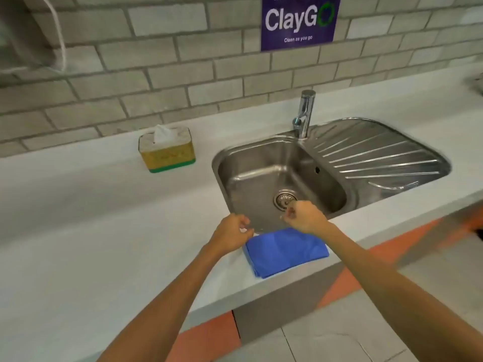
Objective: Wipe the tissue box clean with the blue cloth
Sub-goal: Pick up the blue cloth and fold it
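At twelve o'clock the frame's top edge is cutting off the purple sign (pixel 300 22), losing its first line. The right hand (pixel 305 216) is covering the blue cloth (pixel 285 252)'s far edge, and the tissue box (pixel 167 150)'s print is blurring beyond reading.

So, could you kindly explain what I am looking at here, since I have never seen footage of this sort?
There is no machine: a person wears a camera on the head, looking forward and down, so you see their two bare arms. The left hand and right hand hover with fingers curled above a folded blue cloth lying at the counter's front edge. Neither hand seems to hold anything. Beyond them is a steel sink with a tap. The tissue box, a tissue poking out, stands on the counter left of the sink, near the brick wall with its purple sign.
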Motion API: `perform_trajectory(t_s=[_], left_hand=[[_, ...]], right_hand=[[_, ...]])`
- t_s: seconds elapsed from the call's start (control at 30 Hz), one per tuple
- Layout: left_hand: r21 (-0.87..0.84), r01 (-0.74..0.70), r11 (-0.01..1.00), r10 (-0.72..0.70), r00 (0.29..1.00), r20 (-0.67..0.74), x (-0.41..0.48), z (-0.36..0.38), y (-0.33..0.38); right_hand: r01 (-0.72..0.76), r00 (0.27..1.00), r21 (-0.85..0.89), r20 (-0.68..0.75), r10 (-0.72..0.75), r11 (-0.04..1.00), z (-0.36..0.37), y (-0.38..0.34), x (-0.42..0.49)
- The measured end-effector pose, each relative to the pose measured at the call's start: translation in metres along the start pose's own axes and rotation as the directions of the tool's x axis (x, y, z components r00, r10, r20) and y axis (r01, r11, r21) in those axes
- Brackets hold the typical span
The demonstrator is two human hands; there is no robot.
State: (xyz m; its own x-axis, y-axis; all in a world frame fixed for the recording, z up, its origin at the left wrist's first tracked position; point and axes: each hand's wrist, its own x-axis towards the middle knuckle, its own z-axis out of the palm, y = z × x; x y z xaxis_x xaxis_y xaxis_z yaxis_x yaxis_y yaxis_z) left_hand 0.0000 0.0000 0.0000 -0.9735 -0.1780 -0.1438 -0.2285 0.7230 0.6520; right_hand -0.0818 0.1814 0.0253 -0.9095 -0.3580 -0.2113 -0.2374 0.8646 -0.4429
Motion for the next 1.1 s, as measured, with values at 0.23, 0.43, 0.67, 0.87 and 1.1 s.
perform_trajectory(t_s=[0.23, 0.43, 0.67, 0.87, 1.1], left_hand=[[0.179, 0.050, 0.983, -0.066, 0.994, 0.084, -0.003, 0.028, 0.004], [0.236, 0.158, 0.959, -0.183, 0.979, 0.087, 0.000, 0.035, 0.015], [-0.490, 0.317, 0.812, -0.266, 0.948, 0.172, -0.005, 0.014, 0.029], [-0.608, 0.107, 0.787, -0.130, 0.991, 0.006, 0.006, -0.038, 0.061], [-0.453, -0.013, 0.891, 0.007, 1.000, -0.015, 0.029, -0.086, 0.084]], right_hand=[[-0.063, 0.997, -0.004, 0.040, 0.063, 0.998, 0.008, 0.031, -0.013], [-0.083, 0.996, 0.010, 0.018, 0.082, 0.997, 0.016, 0.034, -0.024], [-0.133, 0.988, 0.104, -0.062, 0.140, 0.986, 0.029, 0.023, -0.035], [-0.157, 0.985, 0.548, 0.027, 0.170, 0.822, 0.038, -0.022, -0.028], [-0.303, 0.953, 0.909, 0.285, -0.102, -0.286, 0.035, -0.085, 0.018]])
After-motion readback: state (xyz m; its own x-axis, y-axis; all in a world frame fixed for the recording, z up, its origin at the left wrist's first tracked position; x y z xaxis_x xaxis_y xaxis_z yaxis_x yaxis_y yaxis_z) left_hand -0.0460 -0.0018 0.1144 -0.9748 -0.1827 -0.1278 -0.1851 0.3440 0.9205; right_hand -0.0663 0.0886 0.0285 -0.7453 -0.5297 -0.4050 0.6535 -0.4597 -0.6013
